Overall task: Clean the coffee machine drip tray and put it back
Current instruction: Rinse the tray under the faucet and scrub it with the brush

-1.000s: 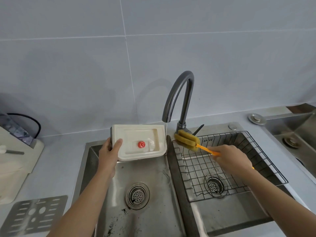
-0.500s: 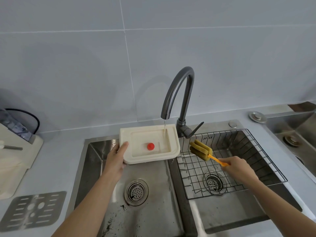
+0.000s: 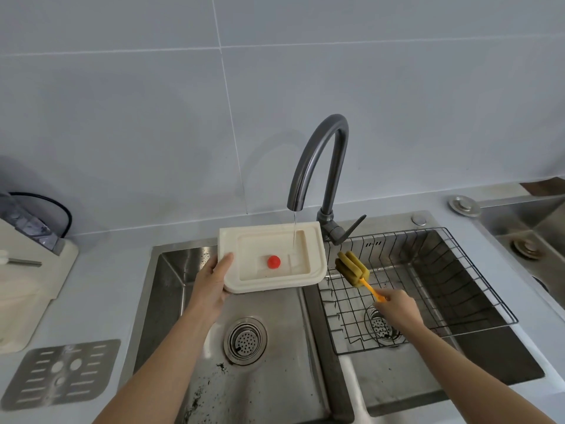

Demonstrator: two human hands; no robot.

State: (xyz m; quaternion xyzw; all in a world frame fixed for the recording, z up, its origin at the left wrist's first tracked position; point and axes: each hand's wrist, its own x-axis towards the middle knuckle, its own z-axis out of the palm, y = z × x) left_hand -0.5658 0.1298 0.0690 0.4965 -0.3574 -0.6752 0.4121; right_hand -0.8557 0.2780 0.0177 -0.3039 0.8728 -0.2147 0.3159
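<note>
The cream drip tray [image 3: 253, 281] with a red float [image 3: 273, 262] in its hollow is held almost level over the left sink basin. My left hand [image 3: 212, 283] grips its left edge. A thin stream of water from the dark faucet [image 3: 321, 166] falls into the tray's right side. My right hand [image 3: 397, 310] holds the orange handle of a yellow sponge brush [image 3: 353, 269], whose head hangs just right of the tray, above the wire basket [image 3: 458, 289].
The left basin [image 3: 171, 316] has a round drain [image 3: 244, 341] and dark specks on its floor. The metal drip grille [image 3: 61, 374] lies on the counter at the left, beside the cream coffee machine [image 3: 27, 289]. Another sink [image 3: 532, 228] is at the far right.
The tray has tipped from facing me to nearly level and shifted right under the water stream. The brush has dropped lower and moved right, away from the faucet base.
</note>
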